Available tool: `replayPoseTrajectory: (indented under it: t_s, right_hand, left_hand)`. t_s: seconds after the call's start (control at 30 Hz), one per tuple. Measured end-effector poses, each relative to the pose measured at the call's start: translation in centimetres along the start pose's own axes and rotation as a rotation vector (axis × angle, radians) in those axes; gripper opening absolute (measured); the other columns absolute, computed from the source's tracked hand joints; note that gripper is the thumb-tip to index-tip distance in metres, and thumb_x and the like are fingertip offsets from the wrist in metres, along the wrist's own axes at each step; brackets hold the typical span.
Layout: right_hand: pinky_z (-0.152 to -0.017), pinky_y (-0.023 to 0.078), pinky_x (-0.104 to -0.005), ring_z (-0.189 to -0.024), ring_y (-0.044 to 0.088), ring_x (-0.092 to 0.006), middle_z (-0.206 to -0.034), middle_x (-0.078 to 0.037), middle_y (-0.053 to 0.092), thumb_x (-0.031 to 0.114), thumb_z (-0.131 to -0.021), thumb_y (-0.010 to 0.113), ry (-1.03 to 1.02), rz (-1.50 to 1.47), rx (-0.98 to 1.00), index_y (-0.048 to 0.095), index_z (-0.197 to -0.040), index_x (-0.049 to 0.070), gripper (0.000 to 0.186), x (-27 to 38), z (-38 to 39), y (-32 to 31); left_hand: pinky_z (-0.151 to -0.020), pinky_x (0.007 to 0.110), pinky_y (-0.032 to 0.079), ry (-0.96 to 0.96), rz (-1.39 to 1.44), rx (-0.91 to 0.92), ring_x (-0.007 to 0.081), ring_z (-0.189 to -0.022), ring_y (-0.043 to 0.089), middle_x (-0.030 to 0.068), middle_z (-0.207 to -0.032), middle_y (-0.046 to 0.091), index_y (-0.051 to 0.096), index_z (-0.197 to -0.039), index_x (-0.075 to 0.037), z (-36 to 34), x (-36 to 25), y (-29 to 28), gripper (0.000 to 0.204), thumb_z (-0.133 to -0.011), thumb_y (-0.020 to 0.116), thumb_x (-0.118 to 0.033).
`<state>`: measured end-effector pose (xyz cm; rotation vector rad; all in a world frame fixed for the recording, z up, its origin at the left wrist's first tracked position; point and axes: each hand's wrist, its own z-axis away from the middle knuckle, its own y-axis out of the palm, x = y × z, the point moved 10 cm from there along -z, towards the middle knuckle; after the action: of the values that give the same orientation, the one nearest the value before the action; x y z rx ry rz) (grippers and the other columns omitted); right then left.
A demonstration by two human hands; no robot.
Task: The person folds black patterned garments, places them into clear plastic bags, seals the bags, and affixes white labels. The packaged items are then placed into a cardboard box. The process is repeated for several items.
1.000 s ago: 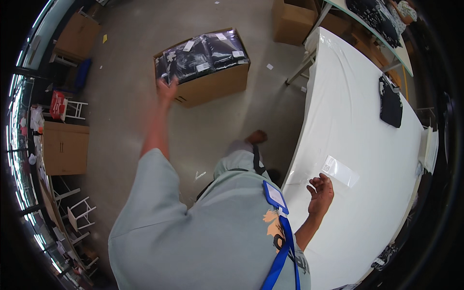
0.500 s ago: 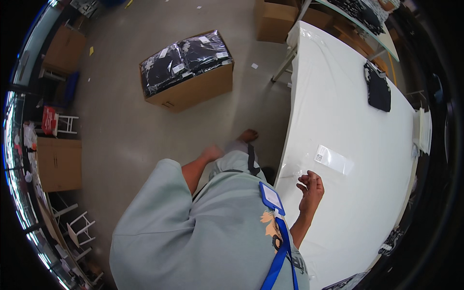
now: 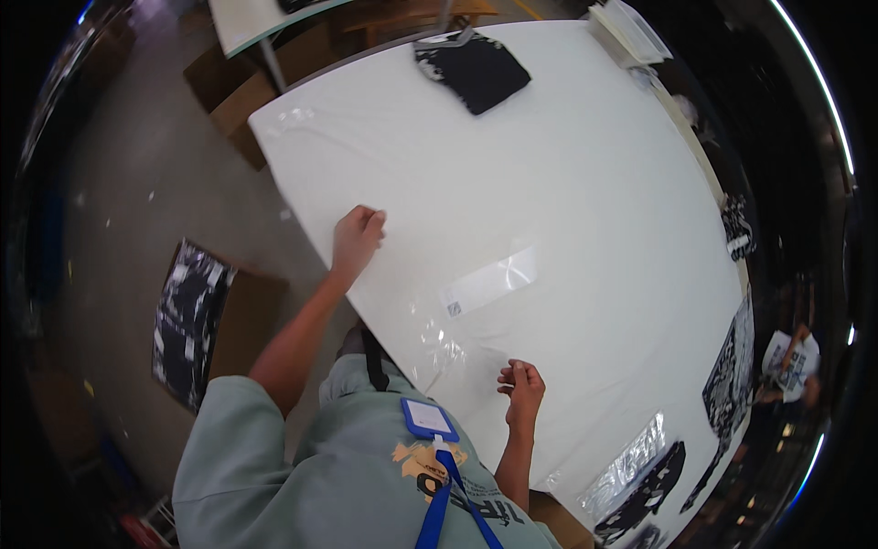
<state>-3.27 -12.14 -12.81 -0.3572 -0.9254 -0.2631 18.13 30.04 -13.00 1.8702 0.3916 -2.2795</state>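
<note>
A person in a pale green shirt is standing at the near edge of a large white table [image 3: 567, 137], seen from above. Both hands are pinching a clear plastic bag [image 3: 457, 311] that is lying flat on the table and is hard to make out against the white.

The left hand [image 3: 357, 238] is resting on the table close to its left edge, fingers curled closed on the bag's far left corner. The right hand [image 3: 521, 384] is sitting near the table's near edge, fingertips drawn together on the bag's near corner, though the film there is too faint to confirm the pinch.

Between the two hands, the bag is stretching with its long axis running diagonally, from the left hand down and to the right toward the right hand. A small glossy white rectangle [image 3: 489, 282] on it is lying beyond the right hand and to the right of the left hand, its long side tilting up to the right.

Far beyond both hands, a folded black garment [image 3: 476, 69] is lying near the table's far edge. Left of the left hand, off the table, an open cardboard box [image 3: 247, 316] of black-and-white packed goods is sitting on the floor.
</note>
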Motion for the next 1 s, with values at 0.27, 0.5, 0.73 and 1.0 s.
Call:
replayPoseTrajectory:
  t_s: [0.27,0.5,0.73,1.0]
  right_hand:
    - [-0.06,0.054,-0.0302,-0.072,0.067,-0.0161,-0.086,-0.008,0.069,0.027,-0.101,0.06,0.064,-0.103,-0.258,0.065,-0.108,0.002,0.027,0.7,1.9,1.6]
    - [-0.057,0.055,-0.03,-0.069,0.067,-0.0171,-0.083,-0.009,0.069,0.022,-0.101,0.059,0.206,-0.144,-0.4,0.066,-0.105,0.001,0.022,0.5,3.1,5.1]
    - [-0.059,0.054,-0.029,-0.069,0.066,-0.0161,-0.082,-0.008,0.068,0.019,-0.101,0.057,-0.014,-0.005,-0.305,0.066,-0.105,-0.001,0.022,12.4,-5.3,9.4]
    - [-0.069,0.058,-0.0335,-0.078,0.067,-0.0203,-0.088,-0.012,0.067,0.02,-0.103,0.056,-0.128,-0.084,-0.011,0.063,-0.112,-0.006,0.028,23.0,-20.9,20.7]
  left_hand:
    - [-0.062,0.027,0.051,-0.211,0.053,0.172,0.014,-0.067,0.062,0.008,-0.087,0.063,0.06,-0.107,0.004,-27.4,-2.9,18.3,0.039,-0.092,0.073,-0.03]
    - [-0.112,0.047,0.043,-0.496,0.314,-0.29,0.0454,-0.133,0.047,0.0316,-0.144,0.042,0.023,-0.143,0.006,-31.8,-3.1,22.6,0.086,-0.086,0.077,-0.03]
    - [-0.105,0.042,0.05,-0.632,0.497,-0.373,0.039,-0.125,0.056,0.0272,-0.141,0.049,0.031,-0.143,0.007,-31.5,-4.5,23.4,0.08,-0.086,0.079,-0.022]
    - [-0.093,0.046,0.053,-0.74,0.63,-0.255,0.0346,-0.122,0.057,0.0238,-0.141,0.051,0.045,-0.137,0.01,-33.0,-3.5,25.0,0.073,-0.077,0.079,-0.016]
